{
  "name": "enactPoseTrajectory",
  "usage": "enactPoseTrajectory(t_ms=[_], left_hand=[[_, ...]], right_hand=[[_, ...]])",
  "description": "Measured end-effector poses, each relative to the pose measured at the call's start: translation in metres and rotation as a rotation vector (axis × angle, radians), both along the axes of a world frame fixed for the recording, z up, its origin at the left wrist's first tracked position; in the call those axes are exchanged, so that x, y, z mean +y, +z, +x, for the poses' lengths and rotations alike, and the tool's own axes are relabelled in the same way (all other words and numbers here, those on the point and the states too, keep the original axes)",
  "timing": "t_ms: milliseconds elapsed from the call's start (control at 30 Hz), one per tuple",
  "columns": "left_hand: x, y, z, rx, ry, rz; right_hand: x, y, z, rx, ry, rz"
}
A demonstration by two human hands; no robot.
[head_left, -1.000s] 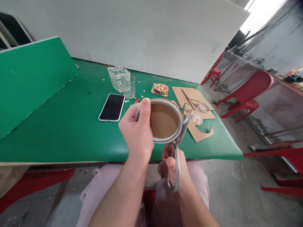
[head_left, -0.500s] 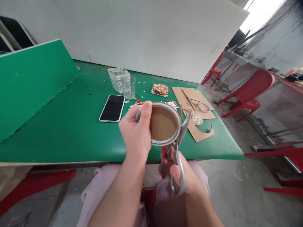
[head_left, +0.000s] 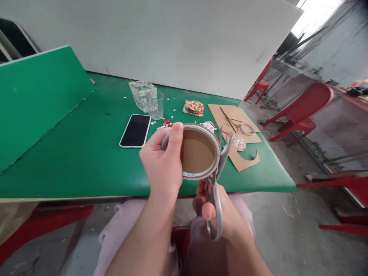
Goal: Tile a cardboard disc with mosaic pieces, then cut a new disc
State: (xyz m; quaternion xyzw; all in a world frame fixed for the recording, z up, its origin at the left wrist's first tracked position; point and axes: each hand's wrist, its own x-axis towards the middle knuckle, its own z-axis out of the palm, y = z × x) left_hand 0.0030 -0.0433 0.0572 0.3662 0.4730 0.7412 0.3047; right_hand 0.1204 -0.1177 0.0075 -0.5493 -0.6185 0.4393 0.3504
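In the middle of the head view, my left hand (head_left: 163,163) is closed round a roll-like ring (head_left: 216,142) with a pale rim and printed lettering. Brown cardboard (head_left: 198,150) fills the ring's opening, and my thumb presses across its left side. My right hand (head_left: 222,211) grips a pair of scissors (head_left: 218,199) by the handles, blades pointing up and spread. The blades stand along the right edge of the ring; whether cardboard lies between them I cannot tell. My fingers partly hide the far scissor handle.
On the green table (head_left: 71,157) lie a phone (head_left: 135,131), a clear cup (head_left: 156,105), a clear container (head_left: 142,94), a colourful mosaic stack (head_left: 194,107) and scattered small tiles. Cardboard pieces (head_left: 244,163) and another ring (head_left: 247,129) lie at the right. Red chairs (head_left: 307,103) stand beyond.
My left hand and the ring have shifted slightly left, and the ring has turned a little. My right thumb has moved slightly left and down with the scissor handle; the blades remain spread.
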Motion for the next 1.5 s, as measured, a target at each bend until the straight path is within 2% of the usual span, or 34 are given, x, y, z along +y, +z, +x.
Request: enactPoseTrajectory(t_ms=[233,367,600,767,933,1133,1333,1500], left_hand=[[-0.001,0.003,-0.002,0.011,0.010,0.014],[0.000,0.003,-0.004,0.008,-0.003,0.011],[0.001,0.002,-0.006,0.049,-0.003,0.011],[0.003,0.000,-0.009,0.085,-0.001,0.005],[0.001,0.001,-0.009,0.158,-0.014,0.023],[-0.003,0.003,-0.008,0.234,-0.047,0.053],[-0.004,0.004,-0.009,0.234,-0.053,0.068],[-0.003,0.005,-0.012,0.257,-0.032,0.067]], right_hand=[[-0.001,-0.008,-0.001,0.006,-0.052,0.042],[-0.001,-0.007,0.001,0.000,-0.040,0.013],[-0.001,-0.006,0.001,-0.102,-0.088,0.064],[0.002,-0.004,0.000,-0.089,-0.106,0.023],[0.002,-0.003,0.007,0.025,0.024,0.004],[0.001,0.010,0.013,0.124,0.146,0.031],[0.000,0.001,0.010,0.022,0.018,0.024],[-0.001,-0.001,0.008,-0.050,-0.024,0.067]])
